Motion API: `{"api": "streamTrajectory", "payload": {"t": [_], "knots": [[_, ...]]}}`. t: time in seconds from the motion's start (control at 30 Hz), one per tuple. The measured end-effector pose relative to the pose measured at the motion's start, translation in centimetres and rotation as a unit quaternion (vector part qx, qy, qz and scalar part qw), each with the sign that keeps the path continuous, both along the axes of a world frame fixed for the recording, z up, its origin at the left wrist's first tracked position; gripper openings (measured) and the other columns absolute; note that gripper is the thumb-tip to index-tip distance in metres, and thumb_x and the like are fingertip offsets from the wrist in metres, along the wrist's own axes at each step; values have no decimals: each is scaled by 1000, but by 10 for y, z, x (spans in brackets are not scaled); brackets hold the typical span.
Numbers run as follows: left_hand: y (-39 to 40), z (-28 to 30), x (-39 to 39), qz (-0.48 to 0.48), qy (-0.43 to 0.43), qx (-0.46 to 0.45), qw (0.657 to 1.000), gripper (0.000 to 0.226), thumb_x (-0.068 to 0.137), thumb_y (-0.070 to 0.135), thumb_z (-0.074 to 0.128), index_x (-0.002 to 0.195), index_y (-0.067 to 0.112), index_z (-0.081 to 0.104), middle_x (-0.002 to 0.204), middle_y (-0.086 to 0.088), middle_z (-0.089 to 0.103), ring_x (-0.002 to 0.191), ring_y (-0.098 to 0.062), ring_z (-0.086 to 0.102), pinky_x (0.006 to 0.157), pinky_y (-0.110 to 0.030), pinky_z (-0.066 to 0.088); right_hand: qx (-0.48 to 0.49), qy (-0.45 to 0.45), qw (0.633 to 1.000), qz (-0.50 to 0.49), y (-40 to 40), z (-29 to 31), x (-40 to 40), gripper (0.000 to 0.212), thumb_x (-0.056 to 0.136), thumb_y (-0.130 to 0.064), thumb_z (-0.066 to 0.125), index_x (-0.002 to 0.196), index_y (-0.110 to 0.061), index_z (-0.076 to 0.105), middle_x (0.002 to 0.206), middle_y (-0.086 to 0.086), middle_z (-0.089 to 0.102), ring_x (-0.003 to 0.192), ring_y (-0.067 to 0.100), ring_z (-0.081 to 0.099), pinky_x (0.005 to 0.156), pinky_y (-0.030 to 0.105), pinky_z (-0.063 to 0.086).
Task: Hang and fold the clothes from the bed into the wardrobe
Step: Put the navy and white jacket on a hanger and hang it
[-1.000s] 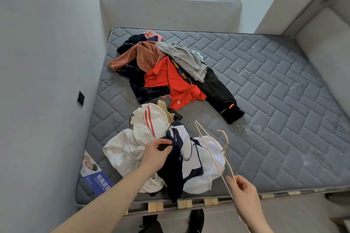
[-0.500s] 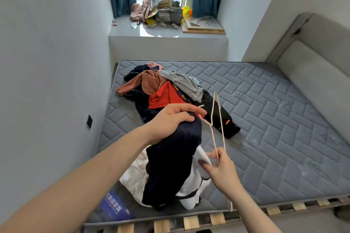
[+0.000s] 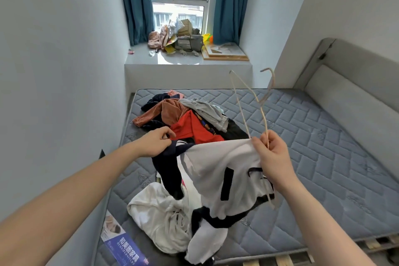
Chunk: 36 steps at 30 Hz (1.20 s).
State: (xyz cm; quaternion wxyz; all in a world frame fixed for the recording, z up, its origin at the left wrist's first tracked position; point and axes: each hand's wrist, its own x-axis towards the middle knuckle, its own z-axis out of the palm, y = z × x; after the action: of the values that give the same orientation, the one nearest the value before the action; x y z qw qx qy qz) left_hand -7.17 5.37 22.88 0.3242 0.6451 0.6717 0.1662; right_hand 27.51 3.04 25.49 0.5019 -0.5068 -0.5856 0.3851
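Nearest, a white heap (image 3: 159, 220) on the mattress (image 3: 323, 147) edge, just under the lifted garment (image 3: 224, 175). Above it, that white-and-navy garment held up off the bed, stretched between both hands, lower part sagging down to the heap.

Left hand (image 3: 156, 143) pinching the navy edge, fingers curled tight on cloth. Right hand (image 3: 273, 153) closed on two things at once: the white edge of the garment and the lower wire of a thin hanger (image 3: 252, 103), hook pointing up and away. One end of the hanger seemingly tucked behind the cloth below the hand; hard to tell how far in.

Further back, the pile (image 3: 187, 119) of red, brown, grey and dark clothes, untouched, well apart from the hands. Beyond, a cluttered sill (image 3: 183, 60) under the window. No wardrobe in view.

Likely step: threading the hanger into the garment. Risks, as judged from here:
- Double load in the right hand; loosening to shift the hanger could drop the cloth back on the heap.
- Hanging tail may drag the white heap along or snag on it.
- Thin wire could catch in a sleeve or the wrong opening, leaving the garment lopsided and prone to sliding off.
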Motion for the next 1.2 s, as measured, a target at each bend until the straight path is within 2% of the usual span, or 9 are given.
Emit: {"api": "streamTrajectory", "payload": {"t": [0.2, 0.3, 0.43, 0.57, 0.77, 0.9, 0.97, 1.07, 1.2], "knots": [[-6, 34, 34, 61, -307, -48, 948, 40, 90, 4, 50, 103, 26, 82, 116, 2, 75, 96, -14, 67, 88, -31, 53, -25, -96, 993, -59, -1, 4, 28, 40, 101, -18, 59, 73, -22, 31, 62, -13, 27, 57, 8, 25, 56, 28, 29], [-2, 52, 52, 58, -415, -30, 907, 38, 91, 4, 51, 102, 24, 82, 108, 1, 78, 90, -13, 70, 79, -28, 58, -63, -111, 990, -64, -9, -2, 39, 38, 101, -21, 61, 75, -20, 34, 66, -6, 29, 58, 10, 26, 59, 35, 27], [14, 56, 57, 59, -254, 114, 959, 32, 94, -2, 55, 100, 19, 79, 112, 8, 72, 108, -11, 64, 82, -4, 45, -105, -28, 993, -54, -18, 0, 36, 40, 100, -19, 63, 73, -23, 35, 66, -6, 28, 61, 12, 25, 59, 33, 23], [2, 31, 55, 24, 105, 187, 976, 41, 87, 5, 61, 125, 17, 66, 129, -9, 56, 123, -29, 53, 110, -37, 41, -101, 12, 995, -24, -16, 15, 17, 50, 99, -18, 66, 62, -28, 34, 59, -10, 31, 55, 9, 27, 51, 22, 28], [-76, -10, 124, -203, -134, -32, 969, 74, 70, 64, 82, 133, 45, 48, 123, 28, 59, 103, 14, 58, 77, -5, 48, -91, -8, 994, 54, -10, 30, -26, 46, 100, -16, 65, 66, -25, 35, 56, -11, 37, 49, 6, 33, 48, 18, 34], [-68, -15, 144, -61, -234, 80, 967, 13, 97, 15, 66, 109, 15, 69, 98, 1, 74, 89, -10, 66, 83, -39, 54, -97, -46, 989, 105, -10, 33, -36, 54, 102, -16, 62, 52, -33, 52, 51, -15, 49, 45, 3, 47, 44, 19, 43], [-62, -6, 139, -26, -233, 106, 966, 28, 97, 1, 55, 80, 19, 68, 75, -1, 63, 73, -10, 52, 73, -38, 42, -112, -45, 988, 101, -13, 31, -27, 54, 102, -19, 63, 51, -35, 52, 52, -14, 49, 46, 5, 49, 45, 19, 44], [-59, 4, 127, -2, -238, 116, 964, 42, 102, 13, 56, 64, 29, 57, 65, 5, 44, 67, -11, 39, 67, -33, 31, -129, -31, 989, 68, -25, 14, 1, 34, 100, -31, 67, 67, -30, 60, 69, -8, 69, 59, 11, 62, 50, 23, 51], [-54, 22, 113, 29, -274, 130, 952, 34, 106, 30, 55, 86, 4, 62, 71, 4, 46, 66, -10, 41, 67, -32, 33, -183, -73, 980, 31, -56, -48, 24, 38, 83, -39, 83, 92, -9, 62, 104, -1, 78, 87, 8, 73, 68, 24, 58]]}}
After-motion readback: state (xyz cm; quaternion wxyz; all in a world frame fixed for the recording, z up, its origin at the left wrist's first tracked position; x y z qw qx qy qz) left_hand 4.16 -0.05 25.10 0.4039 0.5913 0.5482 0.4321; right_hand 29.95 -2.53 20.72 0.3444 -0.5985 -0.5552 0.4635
